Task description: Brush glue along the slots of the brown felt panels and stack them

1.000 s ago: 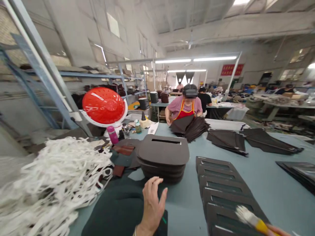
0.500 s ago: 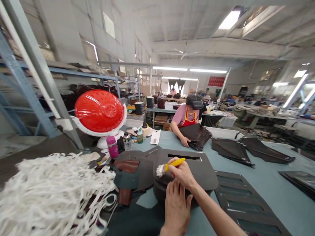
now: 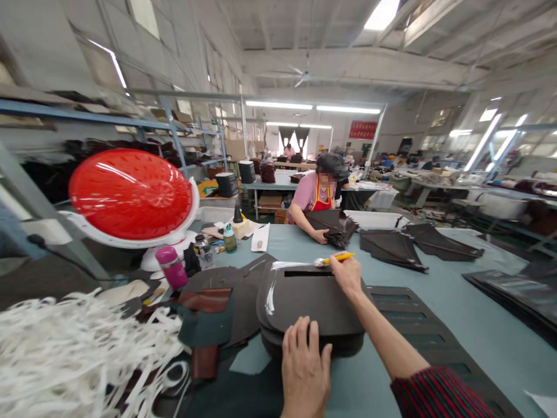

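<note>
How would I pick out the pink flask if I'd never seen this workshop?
Find the big red dish on its white stand, at the left of the view. Near the foot of that stand, on the blue-green table, is the flask. It is bright pink, whereas its neighbours are a clear jar and a greenish bottle.

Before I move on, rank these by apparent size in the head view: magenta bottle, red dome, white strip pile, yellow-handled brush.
1. White strip pile, even cut off by the frame
2. Red dome
3. Magenta bottle
4. Yellow-handled brush, partly covered
</note>
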Motion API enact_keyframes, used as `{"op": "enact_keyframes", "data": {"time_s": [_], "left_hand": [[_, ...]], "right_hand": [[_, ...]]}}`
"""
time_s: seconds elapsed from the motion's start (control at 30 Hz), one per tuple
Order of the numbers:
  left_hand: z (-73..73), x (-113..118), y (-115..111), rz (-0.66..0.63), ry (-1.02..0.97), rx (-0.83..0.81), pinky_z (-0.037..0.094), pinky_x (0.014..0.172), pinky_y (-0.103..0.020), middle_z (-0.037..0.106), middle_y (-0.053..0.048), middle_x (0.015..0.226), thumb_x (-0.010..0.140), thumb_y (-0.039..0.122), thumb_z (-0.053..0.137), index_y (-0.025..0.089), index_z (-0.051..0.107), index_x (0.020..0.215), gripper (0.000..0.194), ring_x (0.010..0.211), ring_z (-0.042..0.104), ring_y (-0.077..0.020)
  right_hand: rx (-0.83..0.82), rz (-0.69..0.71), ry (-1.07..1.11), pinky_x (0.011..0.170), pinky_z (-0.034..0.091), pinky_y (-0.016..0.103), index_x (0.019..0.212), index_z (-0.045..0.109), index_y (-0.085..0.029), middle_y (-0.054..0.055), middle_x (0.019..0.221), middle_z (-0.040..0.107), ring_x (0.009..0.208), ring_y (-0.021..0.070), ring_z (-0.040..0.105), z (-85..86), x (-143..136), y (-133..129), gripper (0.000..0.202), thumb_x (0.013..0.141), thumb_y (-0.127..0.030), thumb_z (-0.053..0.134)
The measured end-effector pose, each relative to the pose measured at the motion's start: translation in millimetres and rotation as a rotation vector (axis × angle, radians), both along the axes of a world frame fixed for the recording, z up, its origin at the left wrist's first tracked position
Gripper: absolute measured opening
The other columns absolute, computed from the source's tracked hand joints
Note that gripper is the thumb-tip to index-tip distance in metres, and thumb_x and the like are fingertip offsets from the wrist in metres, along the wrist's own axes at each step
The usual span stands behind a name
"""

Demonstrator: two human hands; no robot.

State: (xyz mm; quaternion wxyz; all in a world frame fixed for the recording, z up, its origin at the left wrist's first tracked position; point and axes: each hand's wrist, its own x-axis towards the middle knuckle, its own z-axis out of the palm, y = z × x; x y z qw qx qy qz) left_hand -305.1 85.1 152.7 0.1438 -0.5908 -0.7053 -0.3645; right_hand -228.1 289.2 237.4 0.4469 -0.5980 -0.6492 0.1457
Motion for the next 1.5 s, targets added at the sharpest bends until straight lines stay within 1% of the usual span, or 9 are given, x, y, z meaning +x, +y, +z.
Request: {"op": "enact_keyframes", "data": {"time_s": [0.17, 0.43, 0.57, 0.77, 0.9, 1.03, 1.13, 1.37, 1.5], "left_hand": [[12.3, 2, -1, 0.002, 0.058, -0.037, 0.038, 0.100, -0.045, 0.057, -0.009, 0.123, 0.087, 0.035, 0.050, 0.019, 0.057, 0.118, 0.035, 0.115, 0.047, -0.0254], [22.0, 7, -6, -0.016, 0.023, -0.144, 0.037, 0.098, -0.046, 0.056, -0.011, 0.123, 0.088, 0.037, 0.048, 0.018, 0.055, 0.119, 0.037, 0.111, 0.049, -0.0276], [48.4, -23, -3, -0.191, -0.337, -0.225, 0.041, 0.095, -0.041, 0.062, -0.007, 0.115, 0.092, 0.041, 0.037, 0.023, 0.057, 0.113, 0.034, 0.106, 0.055, -0.0211], [85.5, -97, 23, -0.226, -0.771, -0.289, 0.045, 0.086, -0.034, 0.069, -0.006, 0.099, 0.090, 0.053, 0.026, 0.022, 0.051, 0.111, 0.046, 0.091, 0.063, -0.0182], [78.5, -112, 28, -0.176, -0.539, -0.452, 0.039, 0.090, -0.037, 0.070, -0.001, 0.095, 0.091, 0.050, 0.025, 0.026, 0.054, 0.101, 0.039, 0.099, 0.060, -0.0201], [67.1, -102, 22, -0.159, -0.406, -0.458, 0.036, 0.091, -0.037, 0.066, -0.001, 0.109, 0.093, 0.045, 0.024, 0.029, 0.053, 0.112, 0.038, 0.105, 0.056, -0.0194], [66.0, -82, 17, -0.088, -0.187, -0.428, 0.035, 0.088, -0.039, 0.061, -0.002, 0.111, 0.093, 0.045, 0.029, 0.032, 0.055, 0.114, 0.036, 0.104, 0.053, -0.0216], [68.0, -43, 13, 0.122, 0.180, -0.376, 0.034, 0.080, -0.040, 0.058, -0.007, 0.097, 0.091, 0.037, 0.039, 0.025, 0.062, 0.106, 0.030, 0.094, 0.049, -0.0243], [61.2, -48, 14, 0.138, 0.183, -0.363, 0.034, 0.079, -0.039, 0.058, -0.006, 0.100, 0.091, 0.035, 0.039, 0.028, 0.061, 0.108, 0.028, 0.094, 0.049, -0.0239]], "right_hand": [[-0.059, -0.287, 0.011, 0.061, 0.038, 0.027, 0.068, 0.065, -0.018, 0.004, 0.057, 0.063, 0.060, 0.0210, 0.058, -0.5, 101, -4, 0.027, 0.069, -0.036, 0.044], [0.041, -0.277, 0.038, 0.060, 0.035, 0.023, 0.060, 0.053, -0.020, -0.003, 0.055, 0.056, 0.055, 0.0139, 0.052, -17.5, 139, -122, 0.020, 0.074, -0.034, 0.052], [0.180, -0.190, 0.141, 0.058, 0.038, 0.023, 0.063, 0.053, -0.020, -0.003, 0.056, 0.054, 0.054, 0.0128, 0.052, -11.7, 100, -165, 0.019, 0.078, -0.032, 0.054], [0.123, 0.582, 0.283, 0.063, 0.047, 0.024, 0.082, 0.062, -0.020, 0.004, 0.076, 0.065, 0.065, 0.0144, 0.059, -18.8, -21, -201, 0.013, 0.084, -0.029, 0.053], [0.127, 0.508, 0.248, 0.060, 0.047, 0.025, 0.079, 0.061, -0.020, 0.003, 0.072, 0.063, 0.060, 0.0138, 0.058, -38.2, 2, -199, 0.012, 0.084, -0.028, 0.053], [0.222, 0.031, 0.118, 0.057, 0.044, 0.026, 0.073, 0.060, -0.020, 0.002, 0.067, 0.061, 0.057, 0.0145, 0.056, -41.6, 97, -181, 0.014, 0.080, -0.032, 0.058], [0.307, -0.291, 0.137, 0.057, 0.043, 0.025, 0.070, 0.060, -0.019, 0.001, 0.064, 0.059, 0.057, 0.0139, 0.055, -24.6, 121, -162, 0.016, 0.077, -0.033, 0.060], [0.085, 0.294, 0.293, 0.058, 0.045, 0.021, 0.081, 0.067, -0.021, -0.001, 0.068, 0.065, 0.058, 0.0125, 0.058, 1.4, -38, -110, 0.019, 0.079, -0.035, 0.054], [0.023, 0.282, 0.179, 0.062, 0.045, 0.022, 0.078, 0.069, -0.024, -0.001, 0.069, 0.068, 0.062, 0.0146, 0.061, -13.9, -41, -85, 0.020, 0.077, -0.037, 0.053]]}}
